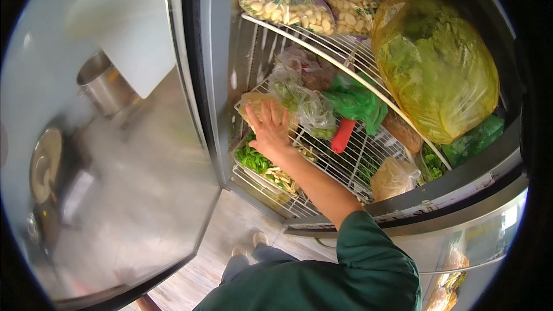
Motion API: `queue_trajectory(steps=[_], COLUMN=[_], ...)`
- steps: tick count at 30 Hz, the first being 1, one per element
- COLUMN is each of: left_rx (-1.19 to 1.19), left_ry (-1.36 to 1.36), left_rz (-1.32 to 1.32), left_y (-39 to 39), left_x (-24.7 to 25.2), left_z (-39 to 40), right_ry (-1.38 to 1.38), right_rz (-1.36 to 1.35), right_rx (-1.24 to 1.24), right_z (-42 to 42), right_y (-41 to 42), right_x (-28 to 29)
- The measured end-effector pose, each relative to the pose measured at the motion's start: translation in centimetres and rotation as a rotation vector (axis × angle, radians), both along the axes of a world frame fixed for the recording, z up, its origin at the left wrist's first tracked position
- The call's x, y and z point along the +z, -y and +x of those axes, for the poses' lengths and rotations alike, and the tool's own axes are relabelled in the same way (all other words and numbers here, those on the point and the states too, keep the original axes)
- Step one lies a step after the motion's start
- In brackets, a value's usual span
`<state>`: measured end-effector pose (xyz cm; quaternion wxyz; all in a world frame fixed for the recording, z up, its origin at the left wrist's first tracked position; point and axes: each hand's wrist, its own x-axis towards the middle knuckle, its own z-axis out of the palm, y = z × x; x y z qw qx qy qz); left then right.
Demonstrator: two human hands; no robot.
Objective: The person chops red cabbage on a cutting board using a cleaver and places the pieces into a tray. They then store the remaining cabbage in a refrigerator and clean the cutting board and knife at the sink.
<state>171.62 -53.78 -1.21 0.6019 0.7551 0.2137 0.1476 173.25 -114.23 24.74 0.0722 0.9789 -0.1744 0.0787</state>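
My right hand (271,131) reaches into an open glass-door refrigerator, palm down with its fingers spread. It is over a beige plastic-wrapped package (251,98) on the middle wire shelf (314,143); whether it presses on it I cannot tell. Right beside the hand lie clear plastic bags of green vegetables (288,88), and further right a green plastic bag (355,101) and a red cylindrical item (344,136). Below the hand, chopped greens (251,155) and pale cut stems (278,178) fill a tray. My left forearm (147,303) shows at the bottom edge; fogged glass obscures the hand.
The fogged glass door (142,190) stands swung out on the left. On the upper wire shelf (298,39) are bags of peeled garlic cloves (287,13) and a large yellow bag of leafy greens (436,65). A tied clear bag (394,179) lies near the refrigerator's front edge.
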Motion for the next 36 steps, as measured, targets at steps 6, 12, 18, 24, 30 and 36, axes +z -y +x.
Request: queue_trajectory(steps=[6,12,18,24,30,36], left_rx=[0.012,0.05,0.06,-0.021,-0.281,-0.881], left_ry=[0.012,0.006,-0.014,0.028,0.143,0.264], left_rz=[-0.014,0.022,0.046,0.108,0.187,0.153], left_y=[-1.3,-1.6,-1.9,-1.3,6.0,18.2], left_x=[-0.1,0.1,0.3,1.5,4.7,7.0], left_z=[-1.8,-3.2,-3.8,-3.8,-5.3,-15.1], right_ry=[0.145,0.526,1.115,1.064,1.031,1.619], right_rz=[-0.036,1.202,2.118,2.563,2.777,2.55], right_rx=[-0.029,-0.293,0.09,0.32,0.253,0.062], right_z=[3.5,3.2,-3.9,-17.2,-36.1,-60.2], right_y=[4.9,11.4,11.6,-0.1,-12.4,-25.6], right_x=[-7.3,0.7,3.5,-3.3,-10.0,-12.4])
